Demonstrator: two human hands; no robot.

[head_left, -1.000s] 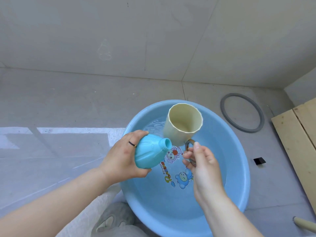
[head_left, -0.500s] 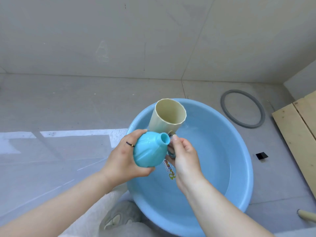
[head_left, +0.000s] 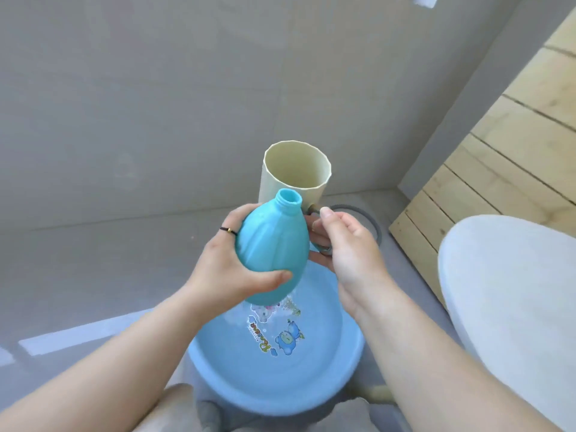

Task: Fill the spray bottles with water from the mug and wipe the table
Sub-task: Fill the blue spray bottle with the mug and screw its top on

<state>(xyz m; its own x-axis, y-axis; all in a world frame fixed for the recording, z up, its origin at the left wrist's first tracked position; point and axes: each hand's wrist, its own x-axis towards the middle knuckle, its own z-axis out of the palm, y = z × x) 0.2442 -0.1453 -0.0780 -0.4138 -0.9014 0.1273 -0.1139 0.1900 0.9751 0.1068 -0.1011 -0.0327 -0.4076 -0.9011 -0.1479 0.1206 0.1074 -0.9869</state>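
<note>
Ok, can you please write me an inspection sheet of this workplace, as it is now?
Surface: grey floor, blue basin standing on it.
Job's things: blue bottle, uncapped, neck up; cream mug behind it.
Clutter: grey ring on the floor.
Hands: left hand grips the bottle; right hand holds the mug's handle.
Cables: nothing seen.
Surroundings: grey wall, wooden planks, white round surface at right.

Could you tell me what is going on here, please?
A person is holding two things over a round light-blue plastic basin with cartoon prints inside. The left hand grips a turquoise plastic bottle, its uncapped neck pointing up. The right hand holds a cream faceted mug just behind the bottle's neck, its mouth tipped toward the camera. No water is visibly running from mug to bottle at this moment.
</note>
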